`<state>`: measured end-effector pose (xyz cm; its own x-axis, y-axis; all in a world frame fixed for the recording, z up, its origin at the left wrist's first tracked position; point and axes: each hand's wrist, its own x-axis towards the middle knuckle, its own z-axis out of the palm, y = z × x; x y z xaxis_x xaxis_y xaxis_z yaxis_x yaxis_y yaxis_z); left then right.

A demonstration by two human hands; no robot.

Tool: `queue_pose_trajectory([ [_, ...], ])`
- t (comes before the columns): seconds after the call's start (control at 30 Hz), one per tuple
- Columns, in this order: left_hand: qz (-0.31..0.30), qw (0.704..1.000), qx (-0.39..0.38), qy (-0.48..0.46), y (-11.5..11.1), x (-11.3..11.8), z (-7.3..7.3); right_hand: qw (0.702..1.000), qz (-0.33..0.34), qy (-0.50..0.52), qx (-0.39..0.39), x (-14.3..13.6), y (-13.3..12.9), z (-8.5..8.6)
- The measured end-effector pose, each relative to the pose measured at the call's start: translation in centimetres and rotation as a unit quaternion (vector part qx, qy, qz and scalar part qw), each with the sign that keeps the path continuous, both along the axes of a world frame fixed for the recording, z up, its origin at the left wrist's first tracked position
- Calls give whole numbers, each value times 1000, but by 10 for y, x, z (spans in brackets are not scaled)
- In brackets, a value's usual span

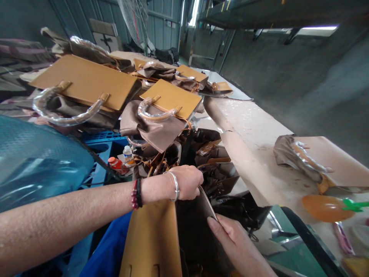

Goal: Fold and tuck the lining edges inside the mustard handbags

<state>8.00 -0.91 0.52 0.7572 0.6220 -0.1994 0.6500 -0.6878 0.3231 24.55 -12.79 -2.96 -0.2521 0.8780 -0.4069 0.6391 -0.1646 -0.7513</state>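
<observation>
A handbag point(151, 238) with a tan front panel and a dark opening stands just in front of my body. My left hand point(187, 182), with bracelets at the wrist, is closed on the far corner of the bag's rim. My right hand point(232, 236) pinches the same brown edge nearer to me, thumb on top. The bag's lower part is out of view. Beyond my hands, several dark bags point(217, 175) are packed together with their openings upward. A tan handbag point(173, 98) with plastic-wrapped handles lies on the pile behind them.
A large tan handbag point(86, 80) lies at the upper left. Blue plastic wrap point(37, 161) and a blue pallet point(102, 169) are on the left, near a red-capped bottle point(115, 163). The right table point(253, 154) bears another handbag point(343, 161) and an orange container point(325, 207).
</observation>
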Motion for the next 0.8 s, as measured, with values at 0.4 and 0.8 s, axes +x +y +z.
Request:
queue_pose_trajectory([
  [0.4,24,999,0,28,-5,9,5,992,-21,-111,52,-3,19,-3],
  [0.8,20,1000,-2,13,-4,5,5,995,-15,-60,78,-12,34,-6],
])
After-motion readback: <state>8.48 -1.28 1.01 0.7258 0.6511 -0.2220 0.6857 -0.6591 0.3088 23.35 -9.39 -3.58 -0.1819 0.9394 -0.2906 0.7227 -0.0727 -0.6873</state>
